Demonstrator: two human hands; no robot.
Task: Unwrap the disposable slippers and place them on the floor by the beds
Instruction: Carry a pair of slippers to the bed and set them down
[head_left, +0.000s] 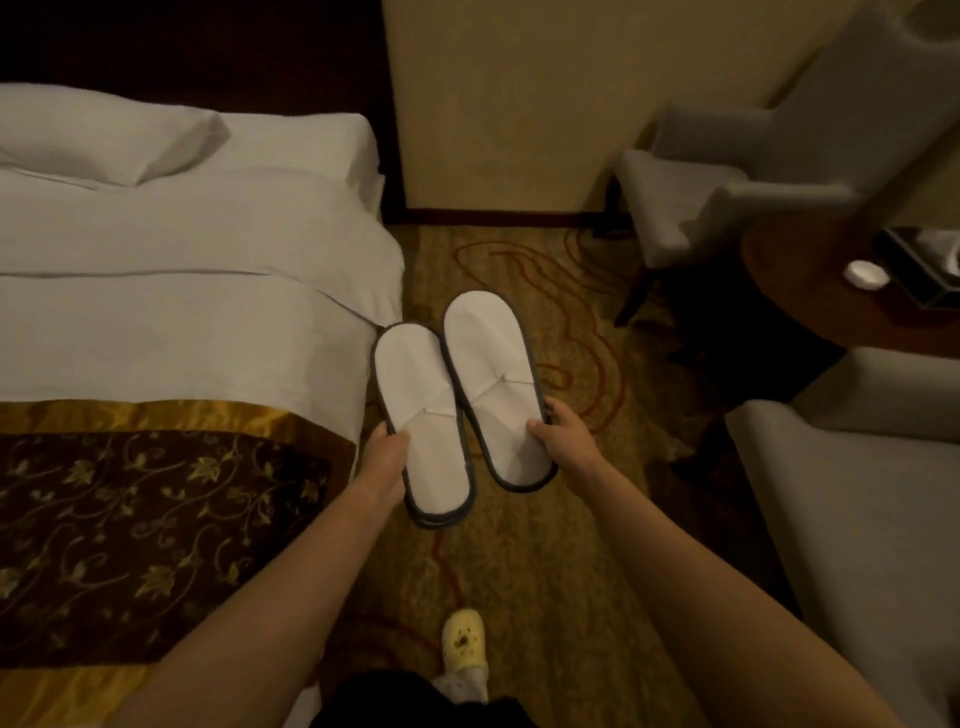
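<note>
We grip one unwrapped slipper in the left hand (387, 452), another in the right hand (558, 434); dropped carelessly, they could land crooked beside the bed (182, 312).

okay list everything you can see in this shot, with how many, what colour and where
slippers: two, white with dark trim, held side by side above the carpet beside the bed
bed: one, white linen, left
pillow: one, white, head of bed
bed runner: one, brown and gold, across bed
carpet: patterned gold and red, floor
armchairs: two, grey, right
round table: one, dark wood, right
shoe: one, yellow, bottom centre
left hand: grip on left slipper
right hand: grip on right slipper
</note>
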